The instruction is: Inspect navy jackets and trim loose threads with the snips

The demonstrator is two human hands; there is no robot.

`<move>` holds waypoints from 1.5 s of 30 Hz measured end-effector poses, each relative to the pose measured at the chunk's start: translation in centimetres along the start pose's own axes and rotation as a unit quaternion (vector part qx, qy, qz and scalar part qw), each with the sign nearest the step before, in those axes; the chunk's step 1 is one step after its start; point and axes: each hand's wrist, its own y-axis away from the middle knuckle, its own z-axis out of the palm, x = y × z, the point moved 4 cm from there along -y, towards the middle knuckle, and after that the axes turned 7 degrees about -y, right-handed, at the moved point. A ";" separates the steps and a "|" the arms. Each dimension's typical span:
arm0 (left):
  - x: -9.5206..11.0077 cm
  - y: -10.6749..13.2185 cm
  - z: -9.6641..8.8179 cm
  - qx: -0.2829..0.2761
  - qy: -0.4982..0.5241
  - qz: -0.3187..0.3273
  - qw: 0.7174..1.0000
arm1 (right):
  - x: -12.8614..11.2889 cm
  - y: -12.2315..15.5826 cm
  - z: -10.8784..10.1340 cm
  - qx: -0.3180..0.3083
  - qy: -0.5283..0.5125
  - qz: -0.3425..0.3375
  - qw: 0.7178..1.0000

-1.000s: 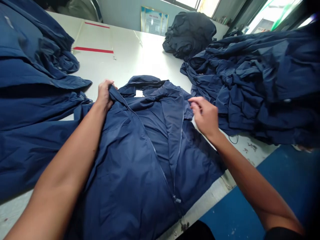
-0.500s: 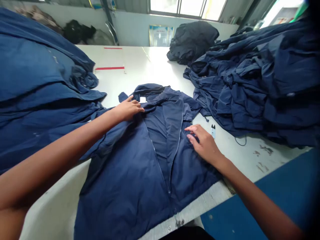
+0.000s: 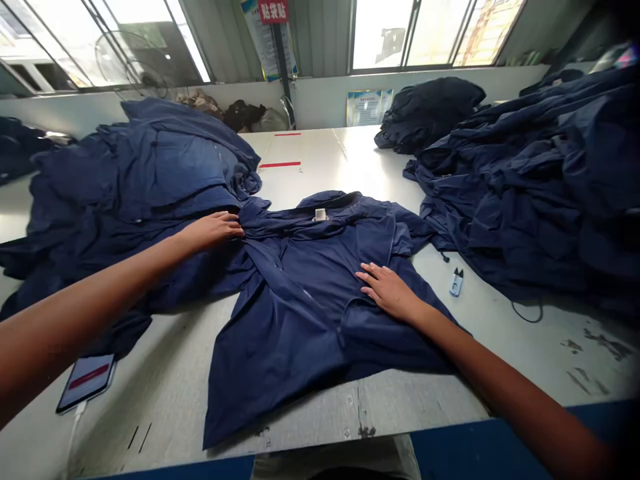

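A navy zip jacket (image 3: 305,293) lies spread open on the white table (image 3: 310,160), collar and white label (image 3: 320,214) away from me. My left hand (image 3: 213,229) rests with curled fingers on the jacket's left shoulder, beside the left pile. My right hand (image 3: 387,290) lies flat, fingers stretched out, on the jacket's right front panel. Neither hand lifts any fabric.
Stacked navy jackets (image 3: 145,173) fill the left side and a loose heap (image 3: 540,193) the right, with a darker bundle (image 3: 430,110) at the back. Small thread snips (image 3: 455,283) lie right of the jacket. A phone (image 3: 86,381) sits near the front left edge.
The left hand let go of the collar and slid left onto the shoulder. The right hand moved down and flattened on the front panel. The jacket's fronts are spread wider; the view has tilted up.
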 end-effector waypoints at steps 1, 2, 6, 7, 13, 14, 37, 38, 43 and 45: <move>0.0 0.7 0.6 -0.008 0.002 -0.019 1.000 | 0.3 0.2 -0.1 -0.006 -0.002 -0.004 1.000; 0.4 1.1 0.8 -0.010 0.002 -0.038 0.999 | 0.5 0.4 -0.3 -0.016 -0.004 -0.009 1.000; 4.8 -0.1 -0.8 0.026 0.012 -0.098 0.995 | 0.5 0.6 -2.3 -0.067 -0.030 -0.027 0.997; 6.7 -0.8 -1.6 0.043 0.023 -0.106 0.993 | 0.0 0.4 -2.8 -0.069 -0.043 -0.033 0.996; 19.5 -2.3 -1.7 0.056 0.119 -0.056 0.990 | -3.7 0.6 -2.7 -0.075 -0.079 -0.073 0.991; 21.0 -1.7 -1.0 0.044 0.129 -0.045 0.990 | -3.9 1.2 -2.2 -0.093 -0.069 -0.064 0.991; 13.8 -13.8 3.0 0.144 0.261 -0.239 0.924 | 0.2 -18.2 -0.7 0.099 -0.038 -0.056 0.993; 13.8 -13.9 3.9 0.144 0.261 -0.242 0.923 | 1.0 -18.5 -0.1 0.095 -0.041 -0.064 0.993; 14.1 -12.7 6.4 0.149 0.292 -0.233 0.916 | 3.2 -16.9 1.4 0.083 -0.081 -0.091 0.989; 14.1 -12.4 6.5 0.150 0.304 -0.227 0.913 | 3.3 -16.6 1.2 0.084 -0.093 -0.090 0.988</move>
